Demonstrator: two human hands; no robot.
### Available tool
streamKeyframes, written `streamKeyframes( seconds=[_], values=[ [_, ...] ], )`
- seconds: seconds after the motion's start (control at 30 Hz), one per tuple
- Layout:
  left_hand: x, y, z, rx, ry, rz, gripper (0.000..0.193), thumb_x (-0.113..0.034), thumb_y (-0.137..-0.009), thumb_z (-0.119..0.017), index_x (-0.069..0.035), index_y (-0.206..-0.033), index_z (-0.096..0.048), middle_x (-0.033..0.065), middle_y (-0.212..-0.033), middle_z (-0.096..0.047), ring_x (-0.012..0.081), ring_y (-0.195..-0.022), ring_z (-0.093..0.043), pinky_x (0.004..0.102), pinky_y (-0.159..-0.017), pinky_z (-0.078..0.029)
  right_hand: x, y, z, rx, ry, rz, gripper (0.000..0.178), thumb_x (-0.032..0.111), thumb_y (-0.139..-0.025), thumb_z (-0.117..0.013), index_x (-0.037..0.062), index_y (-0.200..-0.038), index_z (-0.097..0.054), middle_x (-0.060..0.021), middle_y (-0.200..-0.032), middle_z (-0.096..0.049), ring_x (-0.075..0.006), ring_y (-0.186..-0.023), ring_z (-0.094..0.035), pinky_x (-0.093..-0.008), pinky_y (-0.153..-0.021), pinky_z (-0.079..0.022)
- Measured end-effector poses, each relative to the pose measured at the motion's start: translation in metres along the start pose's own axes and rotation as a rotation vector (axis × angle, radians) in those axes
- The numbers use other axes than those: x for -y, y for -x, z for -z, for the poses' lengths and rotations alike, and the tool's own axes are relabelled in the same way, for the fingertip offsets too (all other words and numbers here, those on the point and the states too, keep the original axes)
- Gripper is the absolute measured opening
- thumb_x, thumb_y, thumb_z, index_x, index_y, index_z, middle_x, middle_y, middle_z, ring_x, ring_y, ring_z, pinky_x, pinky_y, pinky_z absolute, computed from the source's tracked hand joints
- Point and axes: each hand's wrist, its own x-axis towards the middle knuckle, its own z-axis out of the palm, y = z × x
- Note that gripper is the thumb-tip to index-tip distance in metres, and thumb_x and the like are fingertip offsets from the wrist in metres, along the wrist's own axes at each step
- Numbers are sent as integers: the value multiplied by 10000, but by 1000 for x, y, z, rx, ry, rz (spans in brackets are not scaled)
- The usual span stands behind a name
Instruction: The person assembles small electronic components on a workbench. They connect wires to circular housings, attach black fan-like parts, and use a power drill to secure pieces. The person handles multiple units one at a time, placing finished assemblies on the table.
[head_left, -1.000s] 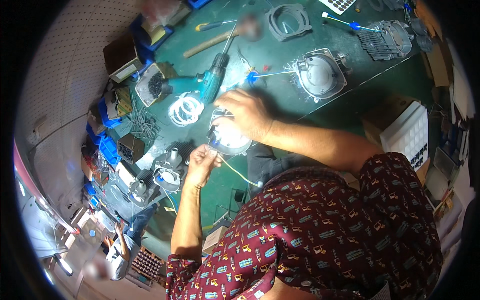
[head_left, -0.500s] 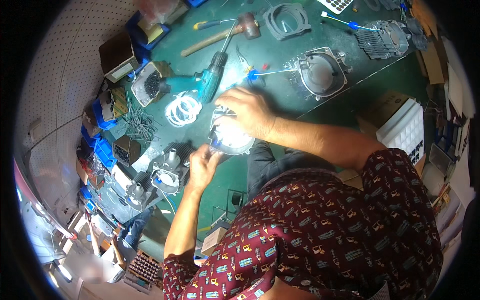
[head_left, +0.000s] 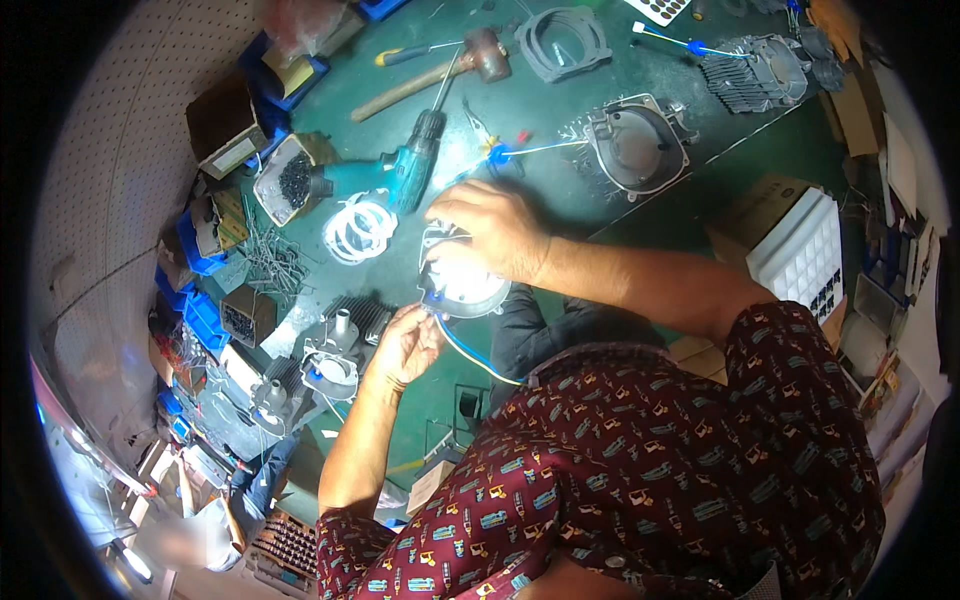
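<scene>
Over the near edge of the green workbench (head_left: 545, 112), a round grey metal housing (head_left: 480, 298) sits between the person's two hands, its inside washed out by bright light. The right hand (head_left: 490, 232) is clamped on the housing's upper side, fingers bent over the rim and the back of the hand facing up. The left hand (head_left: 408, 345) is at the lower left edge of the housing, thumb and fingertips close together; whether they pinch the rim or the wire there, I cannot tell. From that spot a blue and pale yellow cable (head_left: 470, 352) curves down toward the person's lap. Just beyond the right hand lies a teal power drill (head_left: 412, 165), its long bit pointing away from the person, with several white rings (head_left: 358, 230) beside it. Farther back are a wooden-handled mallet (head_left: 488, 55) and a screwdriver (head_left: 395, 55). Another grey housing (head_left: 635, 148) rests to the right, with a cable running left from it, and a finned metal part (head_left: 735, 75) lies beyond. On the left stand an open box of small black parts (head_left: 290, 180) and a loose heap of thin metal pieces (head_left: 270, 255).
</scene>
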Motion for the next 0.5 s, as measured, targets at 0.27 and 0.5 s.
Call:
streamKeyframes(
  seconds=[0.27, 0.5],
  values=[
    [-10, -1, -8, 258, -313, -42, 224, -212, -1018, -606, 3, -996, -667, 106, -858, -713, 164, -694, -649, 277, -599, -544, -3, -1, 8, -7, -15, 1, 383, 219, -714, -858, 38, -1012, -699, -99, -997, -684, -288, -935, -660, -377, -816, -541],
    [-4, 3, -12, 80, -1027, -467, 198, -171, -1011, -606, 8, -971, -681, 109, -829, -691, 162, -694, -638, 320, -625, -540, -3, -5, 5, 10, -26, 3, 388, 212, -709, -860, 29, -1014, -703, -103, -1002, -692, -296, -930, -663, -380, -816, -545]
  ],
)
